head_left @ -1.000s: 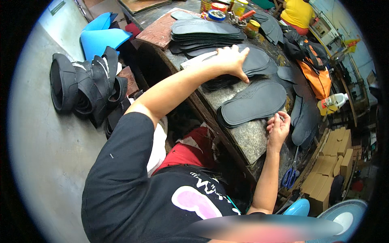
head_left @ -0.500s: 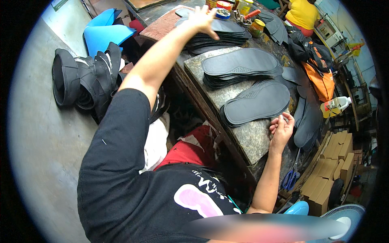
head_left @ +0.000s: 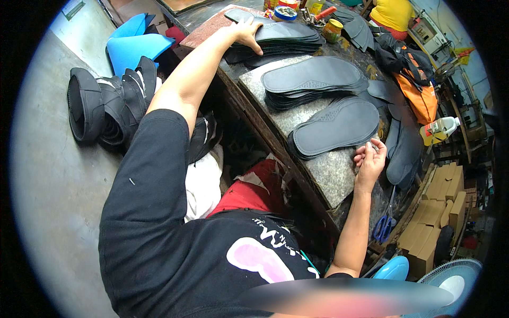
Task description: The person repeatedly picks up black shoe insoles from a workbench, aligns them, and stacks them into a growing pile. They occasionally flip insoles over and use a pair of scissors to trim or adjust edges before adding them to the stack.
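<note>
My left arm reaches far across the workbench. My left hand (head_left: 247, 33) lies on the far stack of black shoe soles (head_left: 289, 36), fingers curled over the near edge of the top sole. A second stack of black soles (head_left: 315, 77) sits on a grey stone slab (head_left: 331, 172), and a third, smaller stack (head_left: 335, 127) lies nearer me. My right hand (head_left: 369, 159) rests on the slab at the right end of this near stack, fingers pinched together. Whether it holds anything small is too fine to see.
Loose soles (head_left: 403, 151) lie at the bench's right, by an orange bag (head_left: 419, 95) and a plastic bottle (head_left: 439, 127). Blue-handled scissors (head_left: 383, 228) hang at the bench edge. Black material rolls (head_left: 106, 106) and blue foam (head_left: 137, 41) sit on the floor at left. Cardboard boxes (head_left: 445, 209) and a fan (head_left: 453, 281) stand at right.
My left hand left the middle stack, swung farther away and came down on the far stack. My right hand stayed beside the near stack.
</note>
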Motion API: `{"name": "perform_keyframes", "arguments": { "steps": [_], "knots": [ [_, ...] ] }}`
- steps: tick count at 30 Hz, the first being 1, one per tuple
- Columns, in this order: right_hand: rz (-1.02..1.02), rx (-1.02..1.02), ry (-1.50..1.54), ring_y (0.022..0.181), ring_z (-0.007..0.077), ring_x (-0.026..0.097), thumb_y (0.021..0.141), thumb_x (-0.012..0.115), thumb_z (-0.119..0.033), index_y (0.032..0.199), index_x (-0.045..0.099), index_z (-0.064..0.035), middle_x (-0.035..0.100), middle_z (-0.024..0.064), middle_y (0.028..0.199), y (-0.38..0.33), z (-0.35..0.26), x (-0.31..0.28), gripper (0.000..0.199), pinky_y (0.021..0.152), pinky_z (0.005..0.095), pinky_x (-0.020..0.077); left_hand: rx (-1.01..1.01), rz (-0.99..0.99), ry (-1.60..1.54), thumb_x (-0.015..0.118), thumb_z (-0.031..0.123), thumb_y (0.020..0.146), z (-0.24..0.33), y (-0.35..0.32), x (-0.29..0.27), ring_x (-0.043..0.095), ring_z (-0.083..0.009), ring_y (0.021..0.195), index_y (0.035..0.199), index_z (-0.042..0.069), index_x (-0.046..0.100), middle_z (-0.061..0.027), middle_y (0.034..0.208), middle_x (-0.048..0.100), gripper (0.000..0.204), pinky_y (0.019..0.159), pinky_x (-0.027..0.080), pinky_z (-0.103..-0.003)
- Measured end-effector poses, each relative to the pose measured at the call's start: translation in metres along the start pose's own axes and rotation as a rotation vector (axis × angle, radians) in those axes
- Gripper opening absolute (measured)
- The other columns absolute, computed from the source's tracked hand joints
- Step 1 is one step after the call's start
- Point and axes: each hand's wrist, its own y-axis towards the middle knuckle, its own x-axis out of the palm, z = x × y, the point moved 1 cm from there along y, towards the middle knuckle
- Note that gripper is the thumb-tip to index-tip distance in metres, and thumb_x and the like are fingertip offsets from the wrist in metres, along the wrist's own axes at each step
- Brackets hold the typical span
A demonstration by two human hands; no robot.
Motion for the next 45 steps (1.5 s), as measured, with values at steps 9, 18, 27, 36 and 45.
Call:
{"name": "perform_keyframes", "arguments": {
  "steps": [9, 18, 27, 36, 45],
  "knots": [
    [0.007, -0.005, 0.019, 0.05, 0.006, 0.051, 0.096, 0.053, -0.01, 0.111, 0.047, -0.0043, 0.059, 0.0043, 0.07, 0.002, 0.003, -0.002, 0.017, 0.042, 0.0167, 0.0365, -0.059, 0.046, -0.01, 0.075, 0.051, 0.06, 0.003, 0.005, -0.01, 0.055, -0.0343, 0.117, 0.137, 0.012, 0.041, -0.0194, 0.123, 0.058, 0.093, 0.098, 0.039, -0.052],
    [0.074, -0.016, 0.076, 0.054, 0.0063, 0.052, 0.097, 0.052, -0.012, 0.113, 0.047, -0.0054, 0.06, 0.0045, 0.073, -0.002, 0.0, -0.005, 0.018, 0.046, 0.0174, 0.0383, -0.02, 0.612, -0.565, 0.071, 0.036, 0.065, 0.05, -0.053, -0.122, 0.058, -0.0393, 0.107, 0.124, 0.003, 0.053, -0.0253, 0.117, 0.058, 0.07, 0.093, 0.047, -0.043],
    [-0.312, -0.15, 0.497, 0.093, 0.0188, 0.064, 0.094, 0.059, -0.032, 0.125, 0.049, 0.0022, 0.062, 0.0126, 0.112, -0.083, -0.083, 0.02, 0.047, 0.076, 0.0298, 0.0551, 0.382, 0.58, -0.569, 0.082, 0.03, 0.057, 0.237, -0.226, -0.151, 0.059, -0.035, 0.093, 0.138, 0.007, 0.039, -0.0195, 0.103, 0.051, 0.095, 0.078, 0.051, -0.04],
    [0.007, 0.121, 0.414, 0.104, 0.0178, 0.059, 0.088, 0.065, -0.007, 0.123, 0.052, 0.0024, 0.061, 0.009, 0.116, -0.124, -0.071, -0.034, 0.039, 0.096, 0.0323, 0.0448, 0.173, -0.959, -2.229, 0.063, 0.034, 0.089, 0.313, -0.27, -0.085, 0.057, -0.0206, 0.112, 0.133, 0.0, 0.042, -0.0151, 0.122, 0.057, 0.059, 0.097, 0.045, -0.034],
    [0.026, 0.123, 0.201, 0.101, 0.0149, 0.058, 0.086, 0.07, -0.016, 0.128, 0.045, 0.0, 0.06, 0.009, 0.114, -0.135, -0.048, -0.055, 0.051, 0.09, 0.0283, 0.0456, 0.11, -1.276, -2.194, 0.069, 0.024, 0.085, 0.329, -0.279, -0.053, 0.062, -0.0228, 0.103, 0.13, 0.001, 0.046, -0.0151, 0.116, 0.061, 0.055, 0.089, 0.052, -0.035]
  ]
}}
